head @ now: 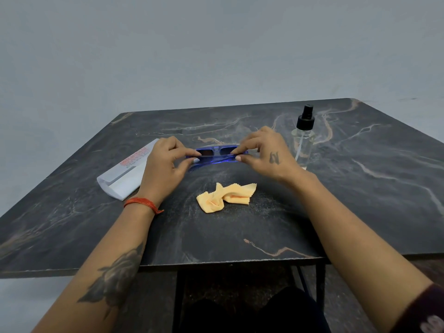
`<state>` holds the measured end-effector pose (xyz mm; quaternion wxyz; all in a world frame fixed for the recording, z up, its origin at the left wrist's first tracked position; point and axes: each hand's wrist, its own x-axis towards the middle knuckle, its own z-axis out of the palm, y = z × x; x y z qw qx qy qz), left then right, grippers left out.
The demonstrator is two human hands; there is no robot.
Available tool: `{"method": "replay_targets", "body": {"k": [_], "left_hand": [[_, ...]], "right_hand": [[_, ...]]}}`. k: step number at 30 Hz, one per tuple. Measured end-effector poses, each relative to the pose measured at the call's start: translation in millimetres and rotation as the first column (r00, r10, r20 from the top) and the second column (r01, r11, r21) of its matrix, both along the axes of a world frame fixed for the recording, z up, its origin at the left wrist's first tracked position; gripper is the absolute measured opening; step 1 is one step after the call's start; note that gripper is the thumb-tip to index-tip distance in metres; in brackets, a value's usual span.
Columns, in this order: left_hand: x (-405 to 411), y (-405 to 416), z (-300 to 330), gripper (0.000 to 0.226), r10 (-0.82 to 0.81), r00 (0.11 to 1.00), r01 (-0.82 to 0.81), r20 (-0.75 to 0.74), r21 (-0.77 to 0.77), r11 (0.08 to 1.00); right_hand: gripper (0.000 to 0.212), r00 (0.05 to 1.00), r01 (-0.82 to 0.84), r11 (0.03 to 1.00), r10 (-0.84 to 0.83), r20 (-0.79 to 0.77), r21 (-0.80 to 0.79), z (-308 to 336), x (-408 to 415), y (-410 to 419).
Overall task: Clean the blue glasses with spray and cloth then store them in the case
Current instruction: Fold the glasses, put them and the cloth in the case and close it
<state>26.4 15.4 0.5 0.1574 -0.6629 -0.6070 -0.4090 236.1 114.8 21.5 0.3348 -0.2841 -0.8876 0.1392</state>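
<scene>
The blue glasses [216, 153] with dark lenses are held just above the dark marble table [240, 231], at its middle. My left hand [163, 164] pinches their left end between thumb and fingers. My right hand [264, 152] pinches the right end the same way. A crumpled orange cloth [223, 197] lies on the table just in front of the glasses. The clear spray bottle [303, 138] with a black nozzle stands upright to the right of my right hand. The white glasses case [125, 173] with red print lies to the left, partly behind my left hand.
The table's front edge [228, 261] runs close to my body, with black metal legs below it. A plain grey wall rises behind the table.
</scene>
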Motion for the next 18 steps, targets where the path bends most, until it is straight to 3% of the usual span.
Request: {"method": "replay_targets", "body": {"k": [7,11,15,18], "left_hand": [[2,-1,-4,0.013,-0.059,0.990,0.054,-0.127,-0.043,0.998],[4,-3,-3,0.012,-0.092,0.979,0.082,-0.180,-0.061,0.995],[7,-5,-2,0.012,-0.093,0.971,0.080,-0.222,-0.070,0.994],[9,-7,-2,0.013,-0.105,0.962,0.087,-0.252,-0.083,0.993]], "right_hand": [[0.011,0.988,-0.030,0.913,-0.035,0.152,0.407,-6,8,-6],[0.007,0.967,-0.104,0.863,-0.028,0.253,0.494,-9,11,-12],[0.020,0.902,-0.146,0.850,-0.096,0.422,0.507,-13,7,-14],[0.015,0.898,-0.144,0.855,-0.099,0.429,0.499,-12,8,-17]]}}
